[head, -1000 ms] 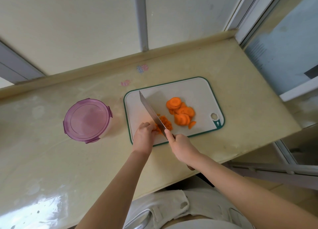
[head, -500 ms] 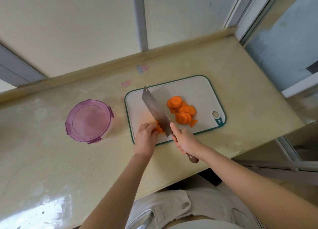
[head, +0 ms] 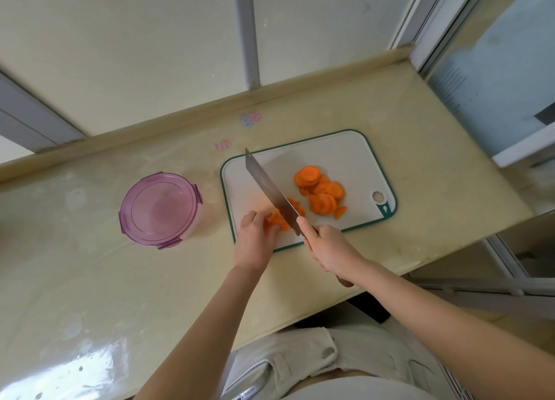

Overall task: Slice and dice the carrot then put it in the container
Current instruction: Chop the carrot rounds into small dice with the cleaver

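Knife blade now leans clear of a small cluster of cut carrot pieces [head: 295, 205] on its right, which it covered half a second ago. One cream-yellow glossy countertop [head: 120, 279]. Two bare hands: left hand [head: 253, 240], fingers curled down, holding a clump of orange carrot pieces [head: 274, 221] against the board; right hand [head: 330, 249], wrapped round the handle of one broad steel cleaver-style knife [head: 270, 189], forefinger laid along the blade's spine, blade running diagonally away between the two clumps. One white rectangular plastic cutting board with green rim [head: 345, 153], under both hands. One heap of round orange carrot slices [head: 321, 189], right of the blade, overlapped beyond exact count. One round clear plastic container with purple clip lid [head: 159, 208], lid on, left of the board and apart from it. Two small pink stickers [head: 250, 118] on the counter, behind the board.
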Tool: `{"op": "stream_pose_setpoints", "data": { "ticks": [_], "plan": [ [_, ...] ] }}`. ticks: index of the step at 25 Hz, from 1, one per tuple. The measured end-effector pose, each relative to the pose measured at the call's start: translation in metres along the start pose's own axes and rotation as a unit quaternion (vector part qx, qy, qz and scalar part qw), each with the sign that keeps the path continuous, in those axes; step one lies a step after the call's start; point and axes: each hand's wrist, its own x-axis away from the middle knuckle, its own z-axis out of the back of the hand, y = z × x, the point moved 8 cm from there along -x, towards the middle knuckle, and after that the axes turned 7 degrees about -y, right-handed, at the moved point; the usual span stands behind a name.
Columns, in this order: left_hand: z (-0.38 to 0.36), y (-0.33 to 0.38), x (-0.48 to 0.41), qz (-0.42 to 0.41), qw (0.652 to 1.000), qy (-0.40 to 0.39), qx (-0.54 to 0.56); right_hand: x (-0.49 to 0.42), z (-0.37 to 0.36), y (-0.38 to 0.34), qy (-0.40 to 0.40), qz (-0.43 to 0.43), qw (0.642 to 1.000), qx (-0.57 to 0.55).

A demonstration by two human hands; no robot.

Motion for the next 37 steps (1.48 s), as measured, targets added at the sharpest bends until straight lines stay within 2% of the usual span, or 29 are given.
{"op": "stream_pose_setpoints", "data": {
  "ticks": [3,11,15,18,21,25,33,37],
  "plan": [
    [-0.002,-0.002,-0.002,0.023,1.000,0.004,0.006,0.002,-0.004,0.002,-0.007,-0.004,1.000,-0.003],
    [-0.003,-0.003,-0.005,0.016,1.000,0.011,-0.001,-0.001,-0.012,0.006,-0.012,-0.017,1.000,0.018],
    [-0.004,-0.005,-0.010,0.020,1.000,0.007,-0.014,-0.004,-0.014,-0.004,0.006,-0.012,0.997,0.079],
    [-0.005,-0.008,-0.012,0.026,1.000,0.004,-0.014,-0.008,-0.024,-0.009,-0.011,0.001,0.992,0.127],
    [-0.005,-0.007,-0.010,0.028,0.999,0.008,-0.022,-0.011,-0.021,-0.002,0.019,0.009,0.995,0.098],
    [-0.003,-0.004,-0.005,0.026,0.999,0.024,-0.035,-0.016,-0.009,0.006,0.003,0.011,1.000,0.028],
    [-0.015,0.009,-0.010,0.004,1.000,-0.005,0.005,-0.014,0.009,0.013,0.011,0.000,1.000,-0.011],
    [-0.014,0.009,-0.010,-0.017,1.000,-0.014,-0.012,-0.009,0.007,0.014,0.013,-0.003,1.000,-0.027]
  ]
}}
